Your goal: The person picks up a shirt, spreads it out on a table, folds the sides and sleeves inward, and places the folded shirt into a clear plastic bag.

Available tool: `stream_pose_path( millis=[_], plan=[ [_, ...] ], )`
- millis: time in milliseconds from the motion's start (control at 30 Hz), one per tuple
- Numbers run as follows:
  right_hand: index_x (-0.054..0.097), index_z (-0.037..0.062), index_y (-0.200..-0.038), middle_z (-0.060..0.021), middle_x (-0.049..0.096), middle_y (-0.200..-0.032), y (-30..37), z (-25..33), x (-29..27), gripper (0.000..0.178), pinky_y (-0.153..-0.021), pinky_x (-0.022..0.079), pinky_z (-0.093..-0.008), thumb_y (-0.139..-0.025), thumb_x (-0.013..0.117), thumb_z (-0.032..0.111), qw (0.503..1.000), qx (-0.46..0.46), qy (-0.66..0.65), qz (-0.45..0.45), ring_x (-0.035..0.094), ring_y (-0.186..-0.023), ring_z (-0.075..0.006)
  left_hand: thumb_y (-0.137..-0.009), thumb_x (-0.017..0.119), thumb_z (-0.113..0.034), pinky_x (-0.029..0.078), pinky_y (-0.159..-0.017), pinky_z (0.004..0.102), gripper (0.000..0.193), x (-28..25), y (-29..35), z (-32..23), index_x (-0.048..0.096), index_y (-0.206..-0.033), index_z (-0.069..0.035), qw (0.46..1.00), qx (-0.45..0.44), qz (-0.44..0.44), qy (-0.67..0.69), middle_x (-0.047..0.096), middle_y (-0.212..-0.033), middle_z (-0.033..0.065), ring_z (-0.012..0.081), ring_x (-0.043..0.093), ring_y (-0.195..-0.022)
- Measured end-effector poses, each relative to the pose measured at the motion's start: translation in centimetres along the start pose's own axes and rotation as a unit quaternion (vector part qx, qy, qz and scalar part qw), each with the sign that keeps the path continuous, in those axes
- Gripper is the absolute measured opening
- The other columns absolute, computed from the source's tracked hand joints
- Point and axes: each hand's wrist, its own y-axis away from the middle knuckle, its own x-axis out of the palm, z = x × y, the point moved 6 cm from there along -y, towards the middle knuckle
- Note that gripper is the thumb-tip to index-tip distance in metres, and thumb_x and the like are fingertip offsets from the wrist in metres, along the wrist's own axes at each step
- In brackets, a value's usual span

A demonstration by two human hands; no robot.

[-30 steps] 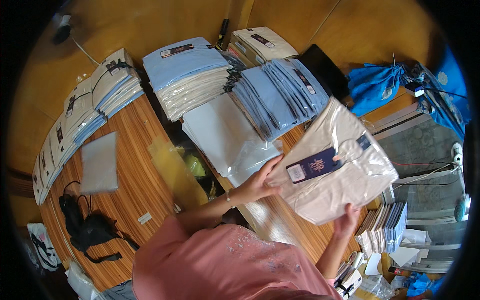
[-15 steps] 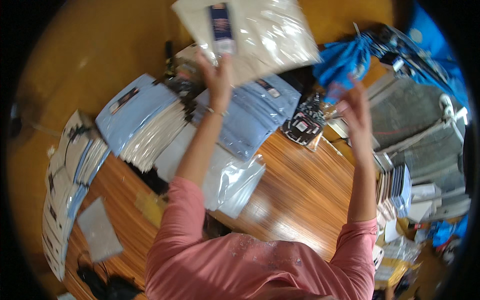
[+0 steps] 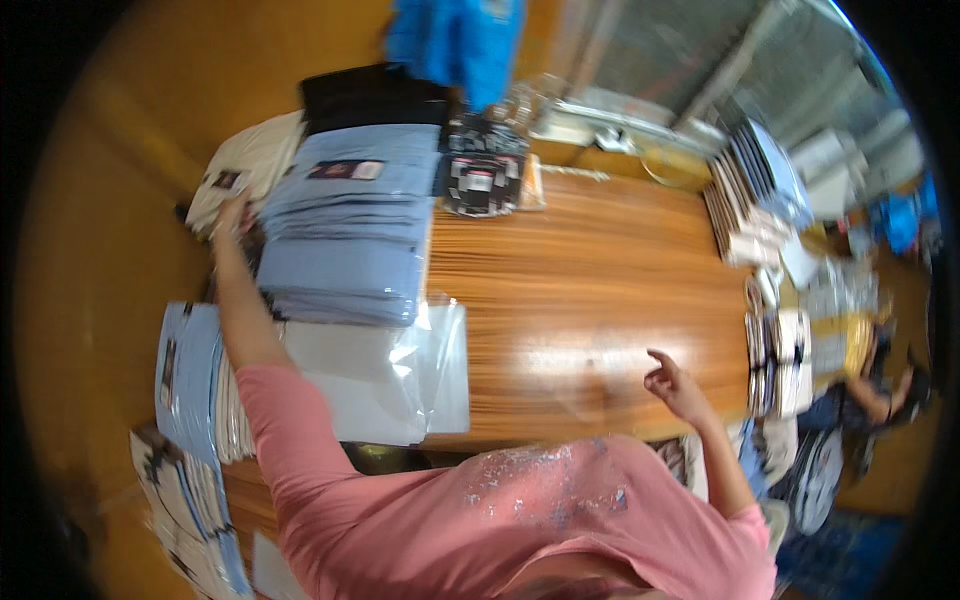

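My left hand [image 3: 232, 216] reaches to the far left and is closed on the near edge of a bagged beige garment [image 3: 262, 150], its fingers somewhat blurred. That garment lies beside a tall pile of bagged light blue garments [image 3: 345, 215] with dark labels. My right hand [image 3: 680, 390] hovers above the right part of the wooden table [image 3: 560, 290]. It holds nothing; the index finger stretches out and the others are loosely bent.
Clear plastic bags [image 3: 365, 385] lie near the front edge. A black patterned packet [image 3: 483, 180] sits at the back. Stacked garments [image 3: 750, 190] stand at the right rear, more blue ones [image 3: 188, 375] at the left. Another person [image 3: 860, 400] is at the far right.
The beige garment has come down from above the blue pile to its left, with my left hand. My right hand has drawn back toward me. The view has turned right.
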Motion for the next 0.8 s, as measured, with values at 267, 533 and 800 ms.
stream_pose_path(
  millis=[267, 533, 800],
  plan=[
    [0.036, 0.0064, -0.133, -0.0133, 0.062, -0.093, 3.7, -5.8, -1.9, 0.051, -0.077, 0.047, -0.036, -0.089, 0.055, 0.026, 0.998, -0.016, -0.039, -0.041, 0.058, -0.085, -0.024, -0.083, 0.059, -0.05, 0.025, -0.106, 0.0481, 0.105, 5.1, 20.6, -14.3, -0.006, -0.135, 0.013, 0.844, 0.422, -0.325, -0.063, 0.02, -0.137, 0.0354, 0.0427, 0.028, -0.128],
    [0.053, 0.0119, -0.121, -0.0092, 0.064, -0.081, 22.0, -27.0, -3.3, 0.05, -0.064, 0.053, -0.0353, -0.087, 0.054, 0.048, 0.874, 0.248, -0.37, 0.195, 0.06, -0.07, -0.0163, -0.089, 0.055, -0.038, 0.029, -0.102, 0.0405, 0.094, 32.1, 52.3, -16.6, -0.014, -0.142, -0.004, 0.685, 0.723, -0.078, 0.046, 0.024, -0.14, 0.0238, 0.0334, 0.033, -0.126],
    [0.065, 0.0059, -0.086, -0.0112, 0.063, -0.066, 39.9, -68.7, 0.0, 0.02, -0.047, 0.049, -0.0338, -0.076, 0.066, 0.023, 0.782, 0.518, -0.236, -0.253, 0.061, -0.058, -0.0185, -0.083, 0.059, -0.021, 0.036, -0.099, 0.0405, 0.041, 61.4, 89.5, -7.1, 0.053, -0.116, 0.002, 0.548, 0.484, 0.669, -0.133, 0.054, -0.12, 0.016, 0.0303, 0.051, -0.113]
  ],
)
